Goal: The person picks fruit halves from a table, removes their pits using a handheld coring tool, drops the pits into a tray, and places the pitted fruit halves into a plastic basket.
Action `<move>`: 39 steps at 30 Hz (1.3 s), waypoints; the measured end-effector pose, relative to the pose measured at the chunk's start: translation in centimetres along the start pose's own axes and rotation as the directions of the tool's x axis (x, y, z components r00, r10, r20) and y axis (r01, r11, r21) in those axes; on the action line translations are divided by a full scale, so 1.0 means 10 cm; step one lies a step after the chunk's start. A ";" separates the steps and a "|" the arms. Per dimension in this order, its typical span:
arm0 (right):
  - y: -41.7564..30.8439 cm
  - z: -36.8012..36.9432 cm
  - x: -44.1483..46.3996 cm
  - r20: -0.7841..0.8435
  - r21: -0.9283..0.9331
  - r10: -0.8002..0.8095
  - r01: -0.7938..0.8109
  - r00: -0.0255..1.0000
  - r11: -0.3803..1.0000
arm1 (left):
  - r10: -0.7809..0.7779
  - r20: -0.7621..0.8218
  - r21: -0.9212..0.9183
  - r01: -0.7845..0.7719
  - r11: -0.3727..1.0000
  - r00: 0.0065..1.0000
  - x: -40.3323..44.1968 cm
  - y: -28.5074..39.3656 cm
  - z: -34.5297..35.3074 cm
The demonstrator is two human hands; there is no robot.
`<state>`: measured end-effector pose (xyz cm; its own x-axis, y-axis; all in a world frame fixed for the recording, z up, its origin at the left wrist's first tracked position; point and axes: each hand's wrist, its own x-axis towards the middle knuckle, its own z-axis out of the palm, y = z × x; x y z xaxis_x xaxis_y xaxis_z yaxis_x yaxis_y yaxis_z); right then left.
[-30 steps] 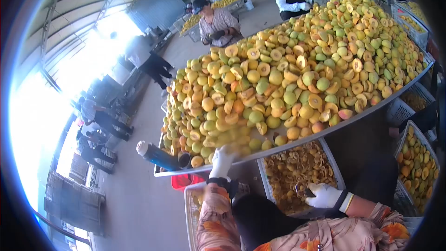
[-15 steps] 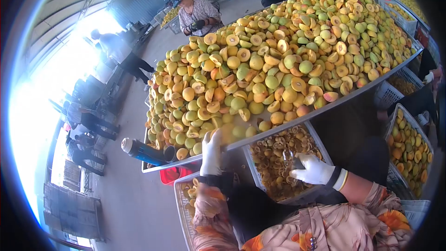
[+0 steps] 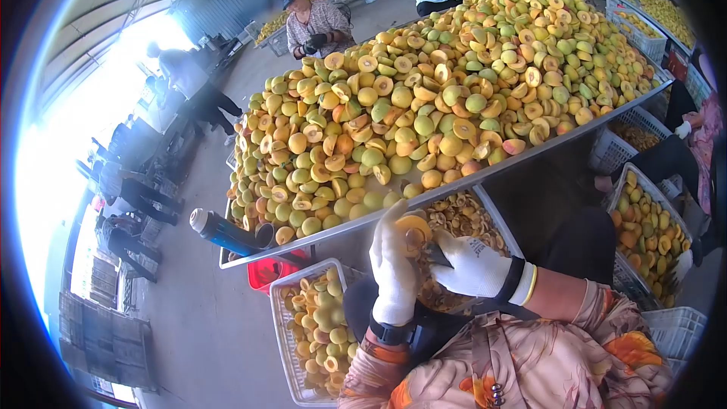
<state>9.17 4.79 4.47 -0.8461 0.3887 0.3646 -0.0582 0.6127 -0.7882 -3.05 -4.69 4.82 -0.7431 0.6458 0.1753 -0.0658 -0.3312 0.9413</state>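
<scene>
My left hand (image 3: 394, 265), in a white glove, holds a yellow peach half (image 3: 413, 235) with its cut face toward my right hand. My gloved right hand (image 3: 471, 263) grips a small metal pitting tool (image 3: 438, 254) close against the fruit; its tip is partly hidden. Just beyond the hands, a heap of halved peaches (image 3: 424, 98) covers the metal-edged table (image 3: 341, 228). Under my hands stands a crate (image 3: 500, 221) of brown pits and scraps.
A white crate (image 3: 274, 316) of peach halves stands at my left, another fruit crate (image 3: 685, 236) at my right. A blue flask (image 3: 231, 233) lies on the table corner above a red container (image 3: 265, 273). Co-workers (image 3: 318, 26) work across the table and at right.
My left hand has come back from the table edge to my right hand, now with a peach half. The right hand has moved left and brought the tool up to it. The view has shifted slightly.
</scene>
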 end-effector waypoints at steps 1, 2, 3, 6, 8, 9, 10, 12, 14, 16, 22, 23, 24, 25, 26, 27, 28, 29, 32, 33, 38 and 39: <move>-0.02 0.00 -0.03 -0.008 -0.010 -0.005 0.005 1.000 1.000 | 0.021 -0.026 0.031 -0.020 0.999 0.999 -0.03 0.00 0.02; -0.04 -0.01 -0.05 -0.017 -0.019 -0.011 0.011 1.000 1.000 | 0.043 -0.051 0.063 -0.040 0.997 0.998 -0.07 -0.01 0.04; -0.06 -0.01 -0.07 -0.008 -0.037 0.012 -0.013 1.000 0.999 | 0.067 -0.072 0.096 -0.060 0.994 0.995 -0.09 -0.02 0.07; -0.10 0.02 -0.16 -0.011 -0.061 0.048 -0.049 0.999 0.997 | 0.231 -0.093 0.202 -0.209 0.957 0.968 -0.14 -0.10 0.14; -0.04 0.11 -0.20 -0.057 -0.045 0.010 -0.012 0.998 0.999 | 0.271 -0.108 0.254 -0.237 0.938 0.957 -0.17 -0.07 0.18; -0.05 0.12 -0.20 -0.055 -0.043 0.012 -0.014 0.998 0.999 | 0.294 -0.114 0.279 -0.254 0.926 0.949 -0.18 -0.04 0.20; -0.07 0.11 -0.20 -0.055 -0.041 0.015 -0.017 0.998 0.999 | 0.311 -0.101 0.282 -0.273 0.920 0.945 -0.18 -0.01 0.24; -0.10 0.05 -0.17 -0.078 -0.048 -0.003 -0.001 0.997 0.999 | 0.319 -0.096 0.242 -0.289 0.926 0.943 -0.19 0.07 0.30; -0.16 0.00 -0.14 -0.106 -0.064 -0.045 0.038 0.993 0.997 | 0.336 -0.089 0.227 -0.309 0.923 0.938 -0.16 0.07 0.31; -0.11 0.03 -0.17 -0.098 -0.091 -0.046 0.037 0.994 0.995 | 0.340 -0.103 0.264 -0.304 0.915 0.935 -0.15 0.11 0.33; -0.01 0.08 -0.18 -0.092 -0.083 -0.085 0.077 0.992 0.994 | 0.415 -0.080 0.405 -0.351 0.844 0.906 -0.14 0.13 0.37; -0.03 0.07 -0.19 -0.086 -0.115 -0.087 0.076 0.993 0.990 | 0.398 -0.070 0.400 -0.340 0.851 0.915 -0.15 0.13 0.34; -0.07 0.03 -0.16 -0.054 -0.050 -0.056 0.053 0.997 0.997 | 0.385 -0.055 0.393 -0.335 0.857 0.921 -0.15 0.12 0.31; -0.07 -0.01 -0.15 -0.043 -0.035 -0.061 0.059 0.997 0.998 | 0.376 -0.040 0.385 -0.333 0.861 0.926 -0.13 0.13 0.29; -0.06 -0.04 -0.14 -0.031 -0.020 -0.068 0.067 0.997 0.998 | 0.382 0.001 0.414 -0.349 0.841 0.924 -0.08 0.10 0.22; -0.05 -0.07 -0.13 -0.019 -0.006 -0.076 0.076 0.997 0.997 | 0.379 0.052 0.444 -0.361 0.820 0.924 -0.05 0.11 0.19; -0.02 -0.09 -0.13 -0.010 0.025 -0.110 0.110 0.994 0.994 | 0.375 0.102 0.471 -0.377 0.798 0.921 -0.01 0.13 0.17; -0.01 -0.11 -0.12 0.008 0.021 -0.099 0.099 0.995 0.995 | 0.370 0.152 0.496 -0.395 0.773 0.916 0.04 0.15 0.15; 0.00 -0.24 -0.07 0.116 0.077 -0.052 0.043 0.992 0.996 | 0.146 0.310 0.466 -0.284 0.838 0.939 0.20 0.27 0.04; 0.06 -0.26 -0.04 0.142 0.146 -0.094 0.074 0.985 0.987 | 0.062 0.383 0.483 -0.256 0.837 0.922 0.25 0.32 0.01; 0.10 -0.51 0.12 0.559 0.215 0.212 -0.387 0.802 0.897 | -0.241 0.295 0.481 0.075 0.874 0.924 0.39 0.18 -0.05; -0.01 -0.59 0.16 0.634 0.163 0.305 -0.508 0.711 0.846 | -0.189 0.279 0.410 0.061 0.910 0.942 0.37 0.16 -0.03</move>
<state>11.00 9.45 8.04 -0.9551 0.0266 -0.2952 0.2941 0.2091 -0.9326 -6.14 -3.04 6.93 -0.5014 0.8626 0.0678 0.1677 0.0201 0.9856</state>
